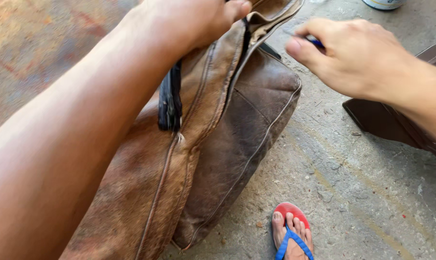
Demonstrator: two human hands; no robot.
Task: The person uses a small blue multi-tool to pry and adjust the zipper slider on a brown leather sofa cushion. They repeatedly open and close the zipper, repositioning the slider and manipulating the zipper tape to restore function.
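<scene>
Left forearm fills the near foreground, running up to the left hand (189, 19), whose fingers curl shut over the top edge of a worn brown leather cushion (218, 135) and pinch it by the seam. Right hand (357, 58) hovers just beside the cushion's upper corner, thumb and forefinger closed on a small blue tool (317, 42), mostly hidden, kind not clear. Cushion stands tilted on a concrete floor (362, 192), propped up by the left hand's grip. A black strip (170, 101) hangs along the seam, and the seam near the top gapes open; judged from that, the upper stretch looks undone and the lower piping intact. Left wrist bent down, right wrist level, palm down. Beyond: a foot in a red-and-blue flip-flop (292, 231), a second brown leather piece (396, 125) at right.
</scene>
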